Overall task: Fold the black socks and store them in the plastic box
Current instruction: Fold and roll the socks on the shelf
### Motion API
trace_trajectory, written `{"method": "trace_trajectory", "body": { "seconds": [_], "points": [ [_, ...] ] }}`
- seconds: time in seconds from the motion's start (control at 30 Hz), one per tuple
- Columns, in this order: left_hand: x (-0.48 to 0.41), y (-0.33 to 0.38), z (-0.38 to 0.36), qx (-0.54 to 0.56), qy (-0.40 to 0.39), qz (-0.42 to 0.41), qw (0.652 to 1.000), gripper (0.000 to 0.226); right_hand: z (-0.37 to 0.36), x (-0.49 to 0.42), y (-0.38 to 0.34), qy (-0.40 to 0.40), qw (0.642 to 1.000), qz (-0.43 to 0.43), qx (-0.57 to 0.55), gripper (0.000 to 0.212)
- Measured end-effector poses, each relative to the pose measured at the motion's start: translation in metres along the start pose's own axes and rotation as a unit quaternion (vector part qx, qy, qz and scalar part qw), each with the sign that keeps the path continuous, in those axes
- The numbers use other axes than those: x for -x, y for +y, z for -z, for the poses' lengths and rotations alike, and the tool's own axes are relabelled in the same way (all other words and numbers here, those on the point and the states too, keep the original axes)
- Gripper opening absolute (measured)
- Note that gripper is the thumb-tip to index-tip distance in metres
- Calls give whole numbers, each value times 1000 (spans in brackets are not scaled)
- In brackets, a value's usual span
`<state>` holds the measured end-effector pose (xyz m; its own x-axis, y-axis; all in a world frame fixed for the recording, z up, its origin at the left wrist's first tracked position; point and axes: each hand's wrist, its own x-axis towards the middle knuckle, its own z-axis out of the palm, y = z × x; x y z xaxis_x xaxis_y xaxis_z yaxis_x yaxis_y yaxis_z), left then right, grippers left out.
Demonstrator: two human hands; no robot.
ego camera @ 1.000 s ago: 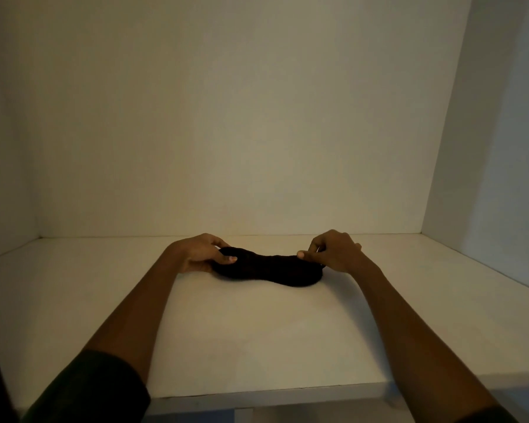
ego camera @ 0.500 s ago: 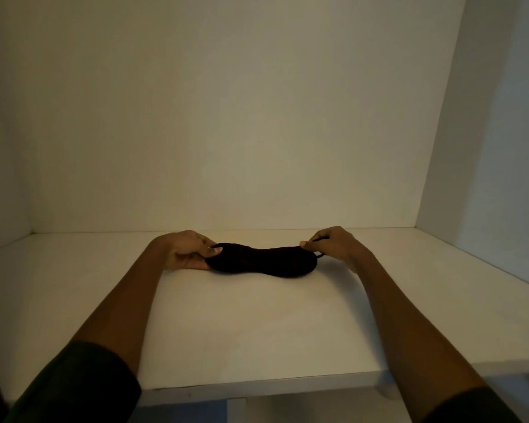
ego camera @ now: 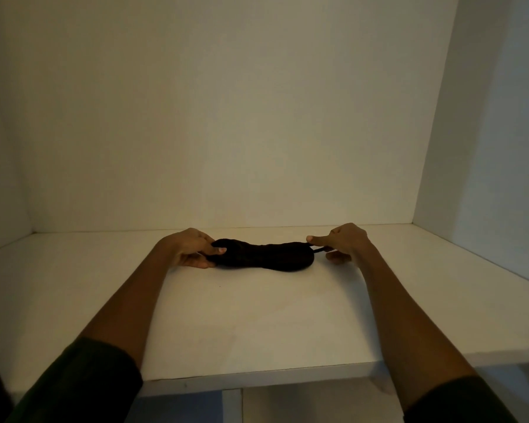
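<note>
The black socks (ego camera: 263, 256) lie as one dark, elongated bundle on the white shelf (ego camera: 257, 315), stretched between the two grips. The left hand (ego camera: 193, 248) is closed on its end of the bundle, thumb over the top and fingers curled beneath, so the fabric bunches just inside that grip. The right hand (ego camera: 341, 244) pinches a thin strip of cloth, likely the cuff edge, drawn out from the bundle's other end; thumb and fingers meet on it, and the strip runs taut from the pinch back to the bulk of the socks.

The fabric looks like a soft, matte knit with no sheen, thick in the middle and rounded at both ends, sagging onto the shelf between the grips. It should be very light and limp, holding no shape of its own, and stretchy where the cuff is pulled. It is not fragile and unlikely to slip, since knit cloth gives friction against skin. The best hold is probably at the ends, as now: one grip anchoring the toe end while the other opens or pulls the cuff over the bundle.

The shelf is smooth, flat and bare-looking, enclosed by plain pale walls. No plastic box shows in this view.
</note>
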<state>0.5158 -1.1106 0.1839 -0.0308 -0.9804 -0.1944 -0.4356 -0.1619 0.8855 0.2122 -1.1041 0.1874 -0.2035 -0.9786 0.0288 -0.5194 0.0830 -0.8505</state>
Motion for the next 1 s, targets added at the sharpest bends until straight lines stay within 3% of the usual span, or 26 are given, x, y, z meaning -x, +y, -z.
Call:
{"method": "trace_trajectory", "body": {
  "seconds": [0.17,0.33,0.73,1.0],
  "points": [
    [1,1,-1,-18,3,3,1000,29,-8,0,-1,0,1000,2,-13,35],
    [0,6,-4,-90,11,-3,996,33,-13,1,-3,18,999,22,27,42],
    [-2,6,-5,-111,4,-13,994,34,-9,5,-4,3,1000,-6,-12,25],
    [-1,8,-7,-128,2,-15,992,31,-12,9,-9,-94,994,-12,-52,34]
  ]
}}
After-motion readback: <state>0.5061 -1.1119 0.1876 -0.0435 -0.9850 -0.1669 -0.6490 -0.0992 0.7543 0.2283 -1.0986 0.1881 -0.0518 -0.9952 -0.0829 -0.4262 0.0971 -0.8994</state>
